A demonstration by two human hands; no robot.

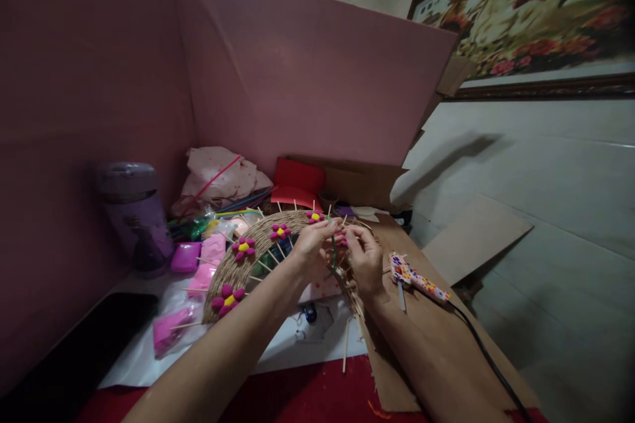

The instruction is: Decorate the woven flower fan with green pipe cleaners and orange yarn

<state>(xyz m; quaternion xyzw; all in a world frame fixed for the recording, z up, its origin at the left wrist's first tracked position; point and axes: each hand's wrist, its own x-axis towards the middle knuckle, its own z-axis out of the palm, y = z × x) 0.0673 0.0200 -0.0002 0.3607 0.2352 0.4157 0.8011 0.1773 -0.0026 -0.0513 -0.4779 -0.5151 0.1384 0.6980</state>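
Observation:
A twine-wrapped arch (pixel 258 228) with thin wooden sticks poking out along its edges stands in front of me. Magenta clay flowers with yellow centres, such as this flower (pixel 229 299), dot its face. At the arch's upper right, my left hand (pixel 317 244) is closed, its fingertips pinched by a thin green strand (pixel 334 248) that hangs in a curve. My right hand (pixel 364 254) is beside it, thumb and fingers pressed together close to the left fingertips. What the right fingers hold is hidden. Part of a magenta flower shows between the hands.
A patterned glue gun (pixel 414 277) with a black cord lies on cardboard at right. Pink clay packets (pixel 186 258), a purple tumbler (pixel 136 218) and a black flat object (pixel 89 350) are at left. Pink panels (pixel 307 73) wall in the back. A loose stick (pixel 346 347) lies in front.

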